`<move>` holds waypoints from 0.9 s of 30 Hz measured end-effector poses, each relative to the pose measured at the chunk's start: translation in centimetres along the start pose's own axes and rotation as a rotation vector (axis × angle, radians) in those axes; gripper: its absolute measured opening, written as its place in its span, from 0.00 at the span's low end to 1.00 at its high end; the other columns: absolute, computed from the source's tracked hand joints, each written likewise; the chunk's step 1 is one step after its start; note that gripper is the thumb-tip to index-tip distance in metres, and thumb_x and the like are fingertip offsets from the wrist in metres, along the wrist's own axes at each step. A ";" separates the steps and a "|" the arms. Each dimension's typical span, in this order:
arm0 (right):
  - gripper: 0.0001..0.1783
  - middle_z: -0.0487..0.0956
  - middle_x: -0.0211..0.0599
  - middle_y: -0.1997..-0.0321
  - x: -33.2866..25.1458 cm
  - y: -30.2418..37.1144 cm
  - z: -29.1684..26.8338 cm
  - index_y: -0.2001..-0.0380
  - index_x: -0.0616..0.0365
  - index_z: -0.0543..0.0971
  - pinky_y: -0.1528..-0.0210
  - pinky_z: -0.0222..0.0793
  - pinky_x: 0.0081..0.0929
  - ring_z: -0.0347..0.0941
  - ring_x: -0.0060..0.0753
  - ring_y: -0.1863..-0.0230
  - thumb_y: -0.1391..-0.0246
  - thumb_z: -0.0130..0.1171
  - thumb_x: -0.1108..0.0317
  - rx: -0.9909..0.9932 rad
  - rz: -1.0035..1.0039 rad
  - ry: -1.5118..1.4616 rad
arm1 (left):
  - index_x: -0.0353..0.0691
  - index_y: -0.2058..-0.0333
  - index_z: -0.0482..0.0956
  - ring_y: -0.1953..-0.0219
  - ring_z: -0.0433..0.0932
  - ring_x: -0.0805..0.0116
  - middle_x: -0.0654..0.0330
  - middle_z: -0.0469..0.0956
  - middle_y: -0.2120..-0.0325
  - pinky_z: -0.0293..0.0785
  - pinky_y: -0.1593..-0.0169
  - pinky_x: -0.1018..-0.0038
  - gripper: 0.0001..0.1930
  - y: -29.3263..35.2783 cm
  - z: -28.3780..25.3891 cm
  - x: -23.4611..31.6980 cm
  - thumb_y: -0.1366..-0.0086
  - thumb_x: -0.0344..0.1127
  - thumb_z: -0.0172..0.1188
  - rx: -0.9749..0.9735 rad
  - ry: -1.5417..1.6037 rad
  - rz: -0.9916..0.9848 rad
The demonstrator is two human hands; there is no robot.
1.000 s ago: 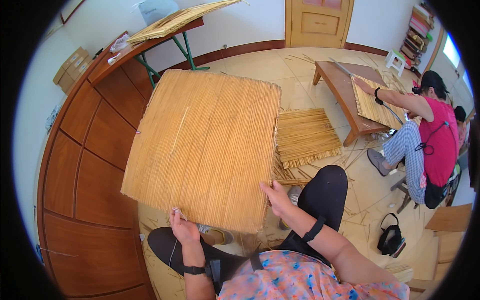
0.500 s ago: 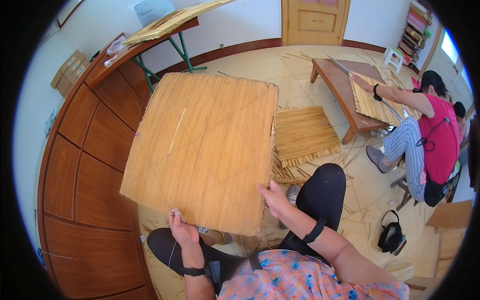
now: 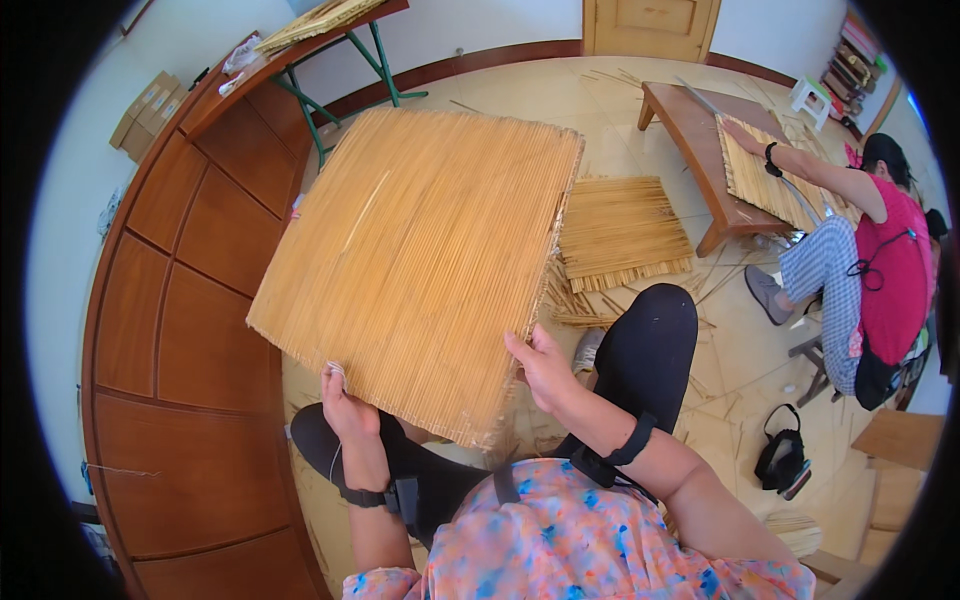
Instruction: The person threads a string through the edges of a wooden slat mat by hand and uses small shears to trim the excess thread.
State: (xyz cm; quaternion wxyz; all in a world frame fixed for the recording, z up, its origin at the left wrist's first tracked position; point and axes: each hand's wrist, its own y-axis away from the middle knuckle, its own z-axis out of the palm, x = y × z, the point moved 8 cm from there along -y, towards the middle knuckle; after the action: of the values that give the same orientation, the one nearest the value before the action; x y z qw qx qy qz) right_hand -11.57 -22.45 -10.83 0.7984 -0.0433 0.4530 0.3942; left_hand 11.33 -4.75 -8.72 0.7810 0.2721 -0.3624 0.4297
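A large, squarish straw mat [image 3: 410, 265] of thin golden stalks is held up in front of me, tilted, above my knees. My left hand [image 3: 347, 408] grips its lower left edge; white string [image 3: 337, 376] loops by the fingertips and trails down past the wrist. At the lower right edge my right hand [image 3: 543, 366] pinches the mat, thumb on the upper face and fingers underneath. The underside and the fingers behind it are hidden. The right edge looks rough and frayed.
A smaller straw mat [image 3: 625, 235] lies on the floor among loose stalks. At right, a co-worker [image 3: 895, 270] sits pressing another mat [image 3: 760, 178] on a low wooden table [image 3: 690, 150]. Wooden panelling [image 3: 200, 400] stands close at left. A black bag [image 3: 780, 462] rests on the floor.
The mat has turned slightly clockwise, its far edge tipping rightward, with both hands still on it. My view has shifted, so the room sits higher and further right.
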 end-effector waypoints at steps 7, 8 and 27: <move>0.15 0.72 0.33 0.57 2.1 2.4 1.6 0.53 0.57 0.65 0.60 0.67 0.25 0.69 0.25 0.60 0.39 0.43 0.62 -0.168 0.202 0.151 | 0.39 0.53 0.65 0.50 0.68 0.62 0.58 0.70 0.53 0.66 0.46 0.63 0.14 -2.0 -0.7 3.1 0.38 0.29 0.44 -0.025 -0.095 -0.008; 0.14 0.72 0.32 0.58 2.4 2.6 2.0 0.53 0.57 0.66 0.62 0.67 0.23 0.69 0.25 0.61 0.38 0.42 0.62 -0.233 0.227 0.178 | 0.39 0.53 0.65 0.50 0.68 0.62 0.58 0.70 0.53 0.66 0.46 0.63 0.14 -1.9 -1.3 3.5 0.38 0.29 0.44 -0.013 -0.097 -0.007; 0.17 0.73 0.36 0.59 3.4 1.5 0.9 0.55 0.60 0.67 0.68 0.66 0.20 0.71 0.24 0.70 0.45 0.52 0.63 -0.165 0.098 0.489 | 0.40 0.66 0.67 0.72 0.68 0.75 0.65 0.68 0.74 0.68 0.67 0.75 0.03 7.7 -2.4 5.0 0.37 0.29 0.45 -0.095 -0.153 -0.118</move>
State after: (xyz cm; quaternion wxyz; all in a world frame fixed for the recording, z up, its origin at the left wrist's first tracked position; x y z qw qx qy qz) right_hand -11.04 -19.04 -12.45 0.6388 -0.1804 0.6004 0.4461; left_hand 7.30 3.10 -5.31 0.7870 0.2878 -0.4244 0.3431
